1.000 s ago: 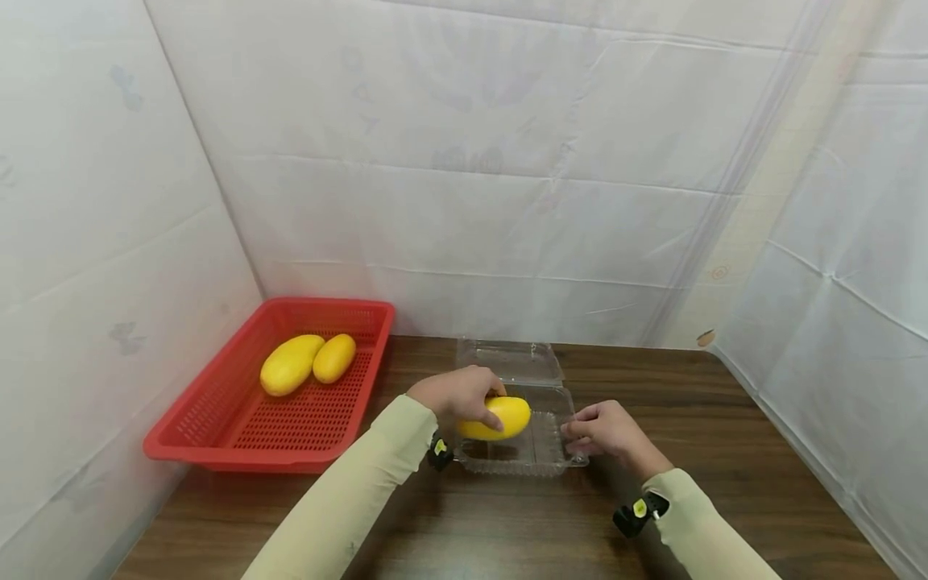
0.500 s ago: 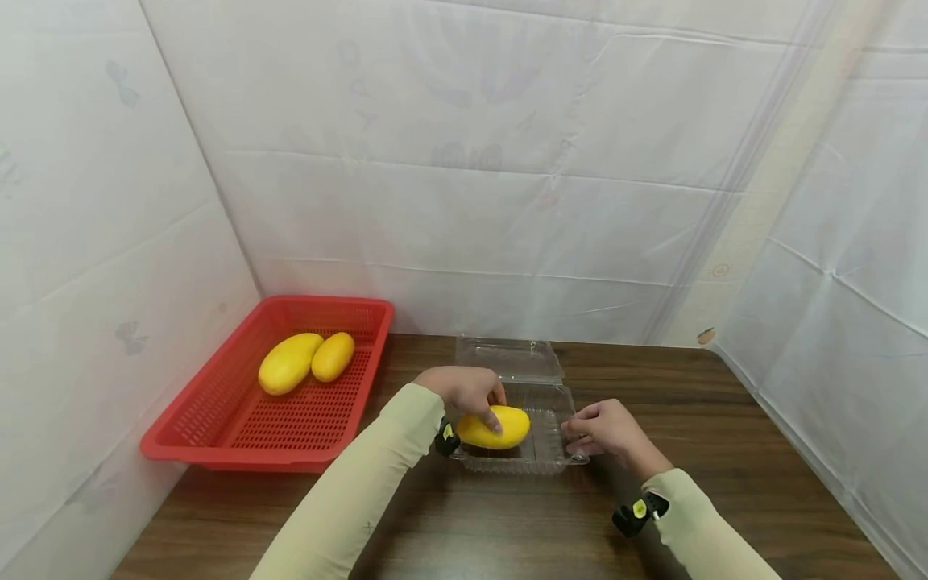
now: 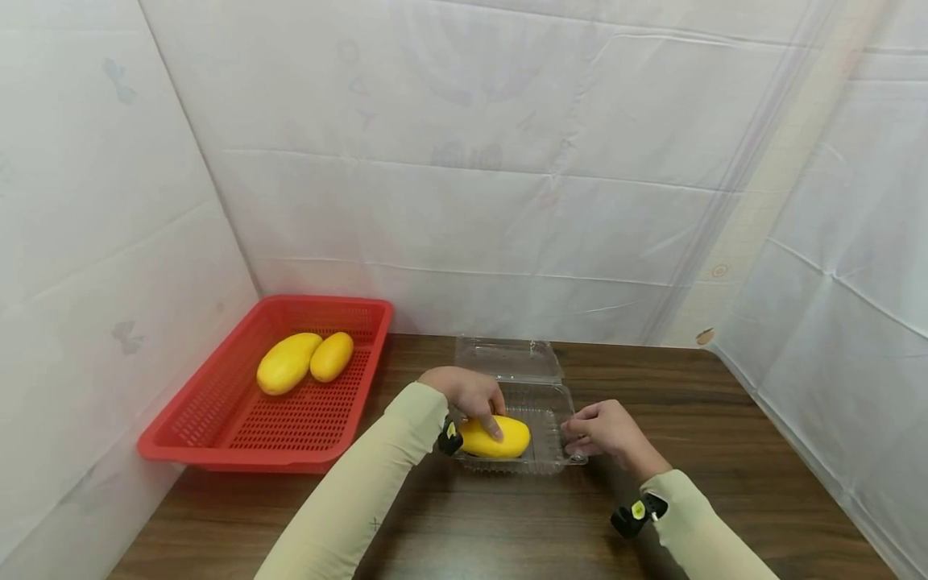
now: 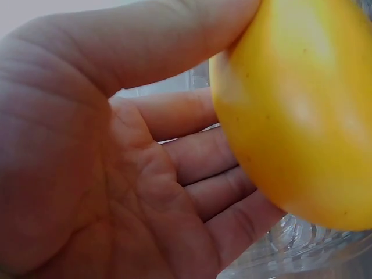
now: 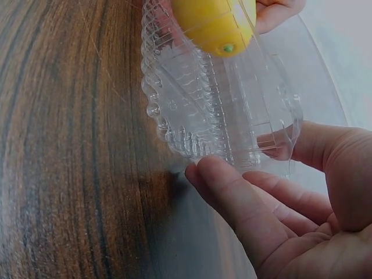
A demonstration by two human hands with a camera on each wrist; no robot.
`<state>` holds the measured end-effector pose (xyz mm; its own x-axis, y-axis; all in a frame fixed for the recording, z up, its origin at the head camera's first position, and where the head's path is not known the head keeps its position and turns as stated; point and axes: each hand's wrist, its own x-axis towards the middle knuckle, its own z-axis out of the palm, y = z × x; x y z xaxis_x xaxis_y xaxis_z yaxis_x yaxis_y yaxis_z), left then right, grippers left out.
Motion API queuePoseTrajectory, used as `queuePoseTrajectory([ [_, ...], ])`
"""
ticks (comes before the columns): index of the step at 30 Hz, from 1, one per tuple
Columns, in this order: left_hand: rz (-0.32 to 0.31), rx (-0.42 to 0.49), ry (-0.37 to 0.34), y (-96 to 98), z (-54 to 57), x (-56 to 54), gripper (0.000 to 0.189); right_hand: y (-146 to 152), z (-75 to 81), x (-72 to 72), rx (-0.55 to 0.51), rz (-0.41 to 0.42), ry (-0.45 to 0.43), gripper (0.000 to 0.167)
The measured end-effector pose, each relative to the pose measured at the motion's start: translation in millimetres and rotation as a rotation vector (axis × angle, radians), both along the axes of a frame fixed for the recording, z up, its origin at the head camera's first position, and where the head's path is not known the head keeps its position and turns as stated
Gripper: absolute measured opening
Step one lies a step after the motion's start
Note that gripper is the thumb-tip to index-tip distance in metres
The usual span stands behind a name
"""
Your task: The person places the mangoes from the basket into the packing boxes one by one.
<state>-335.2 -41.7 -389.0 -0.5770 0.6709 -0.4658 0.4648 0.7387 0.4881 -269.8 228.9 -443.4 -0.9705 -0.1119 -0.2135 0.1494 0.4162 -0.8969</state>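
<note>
My left hand (image 3: 473, 393) grips a yellow mango (image 3: 505, 439) low in the left half of a clear plastic clamshell container (image 3: 542, 431). In the left wrist view the thumb lies along one side of the mango (image 4: 296, 116), with the other fingers against its far side. The container's lid (image 3: 507, 359) lies folded back behind it. At the container's right end, my right hand (image 3: 605, 428) pinches the wall. Seen from the right wrist, the thumb is on one side of the clear wall (image 5: 279, 110) and the fingers of that hand (image 5: 226, 186) are on the other.
A red perforated basket (image 3: 217, 459) stands on the left with two more mangoes (image 3: 288, 364) in it. Dark wood-grain tabletop (image 3: 493, 524) extends in front and to the right. White sheeting (image 3: 464, 201) rises behind and at both sides.
My left hand has lowered the mango from above the container's rim down into its left half, slightly toward me. The right hand has stayed at the right wall.
</note>
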Motion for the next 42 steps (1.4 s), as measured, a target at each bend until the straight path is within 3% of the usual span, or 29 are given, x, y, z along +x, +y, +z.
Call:
queuePoseTrajectory([
  [17, 0.019, 0.04, -0.1, 2.5, -5.9, 4.8, 0.019, -1.2, -1.5, 0.9, -0.017, -0.023, -0.005, 0.021],
  [30, -0.01, 0.035, -0.096, 3.8, -8.4, 5.2, 0.018, -1.4, -2.1, 1.4, 0.0, -0.052, -0.001, 0.018],
  [42, 0.029, 0.043, -0.13, 3.3, -7.3, 6.0, 0.021, -1.6, -2.9, 0.3, -0.014, -0.064, -0.012, 0.019],
])
